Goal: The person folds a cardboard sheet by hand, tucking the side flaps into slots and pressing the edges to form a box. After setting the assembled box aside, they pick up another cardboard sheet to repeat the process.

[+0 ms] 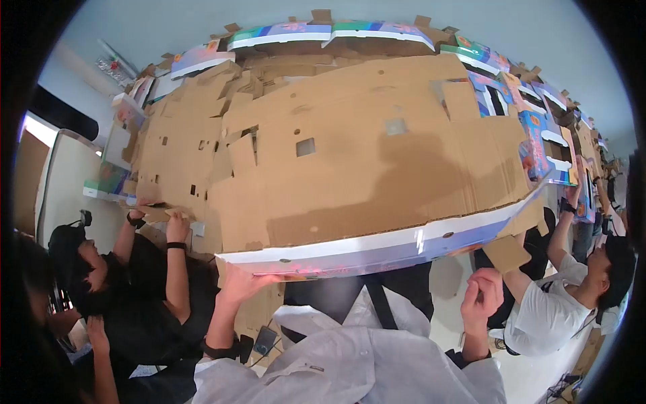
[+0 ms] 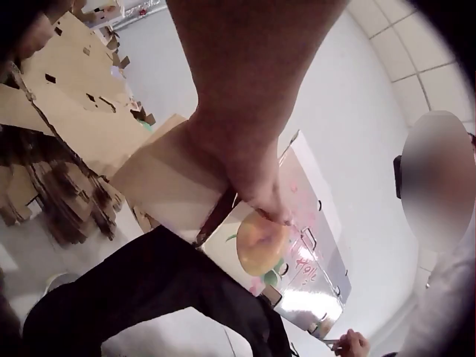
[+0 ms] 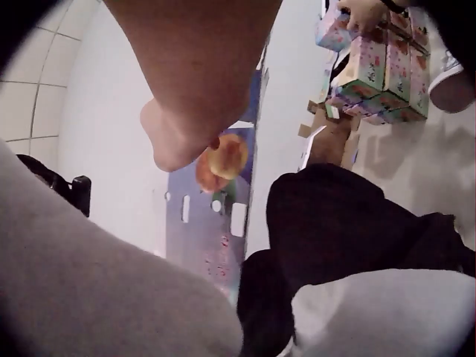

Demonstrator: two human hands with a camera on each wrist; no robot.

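A large flattened cardboard carton [image 1: 350, 168], brown side up, spans the middle of the head view. Its near edge folds down into a white and purple printed panel [image 1: 377, 252]. My left hand [image 1: 245, 283] grips the carton at its near left corner; in the left wrist view, fingertips [image 2: 279, 216] press on the printed face beside a peach picture. On the other side my right hand [image 1: 483, 296] hangs just off the near right corner with loosely curled fingers and nothing in them. The right wrist view shows this hand [image 3: 190, 137] overlapping the printed panel, its fingers mostly hidden.
More brown cardboard [image 1: 178, 148] lies to the left, where a person in black [image 1: 134, 283] handles a piece. Printed cartons [image 1: 282, 32] line the back and right. To the right a person in a white shirt [image 1: 555, 303] reaches up to cartons. Printed boxes [image 3: 379, 67] stand on the floor.
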